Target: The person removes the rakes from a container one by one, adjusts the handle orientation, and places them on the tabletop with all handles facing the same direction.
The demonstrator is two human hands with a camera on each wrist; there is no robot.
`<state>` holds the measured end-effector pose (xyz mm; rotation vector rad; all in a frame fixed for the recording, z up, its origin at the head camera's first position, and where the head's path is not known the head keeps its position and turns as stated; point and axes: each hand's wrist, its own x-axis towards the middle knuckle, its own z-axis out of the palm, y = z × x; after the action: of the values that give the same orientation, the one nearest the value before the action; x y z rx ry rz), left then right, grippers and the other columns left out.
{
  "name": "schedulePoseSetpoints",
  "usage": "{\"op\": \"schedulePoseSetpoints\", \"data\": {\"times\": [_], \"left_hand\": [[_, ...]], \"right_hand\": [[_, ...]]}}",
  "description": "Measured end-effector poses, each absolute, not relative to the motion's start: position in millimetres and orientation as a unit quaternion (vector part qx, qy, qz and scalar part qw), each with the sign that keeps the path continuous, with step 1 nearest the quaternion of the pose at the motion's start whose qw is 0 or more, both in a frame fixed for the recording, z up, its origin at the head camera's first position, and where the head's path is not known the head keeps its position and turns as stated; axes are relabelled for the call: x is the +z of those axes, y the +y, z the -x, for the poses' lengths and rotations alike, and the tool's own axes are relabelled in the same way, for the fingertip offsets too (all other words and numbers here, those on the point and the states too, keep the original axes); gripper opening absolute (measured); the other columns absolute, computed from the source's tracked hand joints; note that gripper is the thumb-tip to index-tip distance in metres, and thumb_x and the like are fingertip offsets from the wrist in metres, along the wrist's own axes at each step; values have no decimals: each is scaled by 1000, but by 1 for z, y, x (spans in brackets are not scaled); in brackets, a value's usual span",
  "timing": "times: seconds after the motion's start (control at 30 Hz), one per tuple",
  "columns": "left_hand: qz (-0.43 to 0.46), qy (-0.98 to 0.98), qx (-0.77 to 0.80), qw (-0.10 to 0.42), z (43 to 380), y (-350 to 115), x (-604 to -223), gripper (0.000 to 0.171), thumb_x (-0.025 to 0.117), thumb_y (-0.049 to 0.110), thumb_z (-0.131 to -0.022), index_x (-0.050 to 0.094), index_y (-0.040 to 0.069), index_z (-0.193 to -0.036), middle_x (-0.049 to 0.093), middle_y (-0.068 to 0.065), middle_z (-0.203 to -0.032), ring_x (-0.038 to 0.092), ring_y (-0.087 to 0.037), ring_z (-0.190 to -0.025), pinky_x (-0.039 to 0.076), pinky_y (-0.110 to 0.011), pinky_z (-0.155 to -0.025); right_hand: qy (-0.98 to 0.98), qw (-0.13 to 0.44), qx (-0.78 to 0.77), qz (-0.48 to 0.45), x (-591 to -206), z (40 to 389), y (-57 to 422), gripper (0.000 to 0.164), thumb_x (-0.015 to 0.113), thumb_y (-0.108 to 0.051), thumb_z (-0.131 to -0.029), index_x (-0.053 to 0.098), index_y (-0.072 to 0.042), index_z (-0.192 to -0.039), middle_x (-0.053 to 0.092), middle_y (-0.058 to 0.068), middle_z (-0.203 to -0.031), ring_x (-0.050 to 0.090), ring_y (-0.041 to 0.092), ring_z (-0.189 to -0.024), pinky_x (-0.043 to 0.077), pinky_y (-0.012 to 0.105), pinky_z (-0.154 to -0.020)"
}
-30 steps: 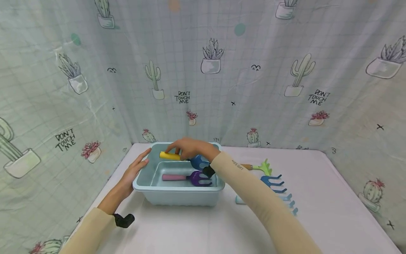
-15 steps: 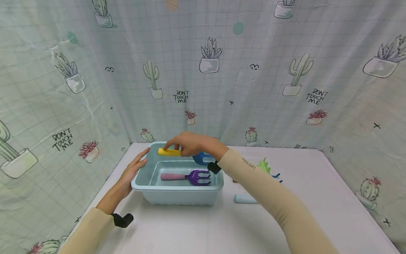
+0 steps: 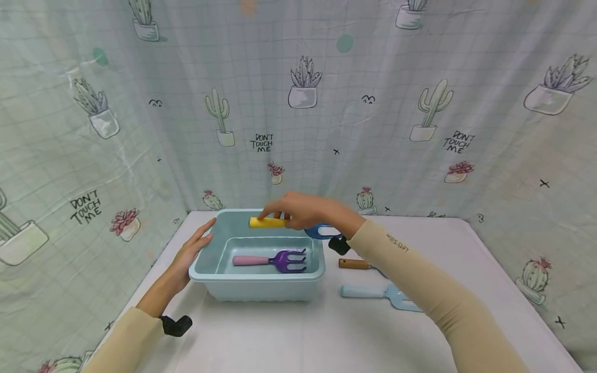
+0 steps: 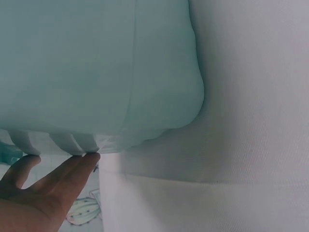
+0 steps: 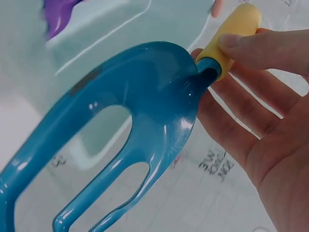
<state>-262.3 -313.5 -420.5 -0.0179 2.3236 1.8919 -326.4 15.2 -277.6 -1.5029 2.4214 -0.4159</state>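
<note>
My right hand (image 3: 305,210) grips a garden hand fork by its yellow handle (image 3: 268,223), over the back right of a light blue plastic basin (image 3: 258,291). In the right wrist view the fork's blue head (image 5: 149,92) shows large, and thumb and fingers pinch the handle. The blue tines reach past the basin's right rim in the head view. My left hand (image 3: 186,259) rests against the basin's left side with fingers extended; the left wrist view shows the fingertips (image 4: 91,157) touching the wall. Inside the basin lies a purple hand fork (image 3: 285,261) with a pink handle.
Right of the basin lie a light blue hand fork (image 3: 366,292) and a tool with a brown handle (image 3: 354,264), its head mostly hidden by my right sleeve (image 3: 410,274). The white table (image 3: 261,336) meets a cactus-print curtain (image 3: 336,124) behind and at both sides.
My right hand has moved right and slightly upward, carrying the blue fork with the yellow handle from inside the basin toward its right rim. The left hand stays on the basin's left side.
</note>
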Motion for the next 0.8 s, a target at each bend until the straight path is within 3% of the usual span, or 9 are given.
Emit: {"op": "schedulePoseSetpoints", "data": {"times": [0.33, 0.53, 0.8], "left_hand": [[9, 776, 627, 73, 261, -313, -420, 59, 36, 41, -112, 13, 38, -166, -1, 0, -177, 4, -36, -163, 14, -67, -125], [3, 778, 624, 74, 261, -313, -420, 60, 37, 45, -112, 12, 39, -166, -1, 0, -177, 5, -38, -162, 16, -68, -124], [-3, 778, 623, 76, 259, -313, -419, 62, 38, 47, -111, 11, 38, -166, -2, -1, -177, 4, -39, -162, 15, -69, -124]], "right_hand": [[858, 121, -140, 478, -282, 327, 66, 55, 60, 5, -96, 62, -22, -144, 68, 6, -137, 69, 26, -114, 60, 32, -94], [873, 116, -136, 454, -286, 327, 96, 56, 62, 6, -95, 64, -24, -142, 69, 7, -135, 71, 26, -110, 62, 31, -88], [882, 107, -133, 439, -299, 331, 140, 58, 61, 10, -92, 67, -23, -139, 71, 6, -131, 71, 23, -107, 61, 34, -91]]}}
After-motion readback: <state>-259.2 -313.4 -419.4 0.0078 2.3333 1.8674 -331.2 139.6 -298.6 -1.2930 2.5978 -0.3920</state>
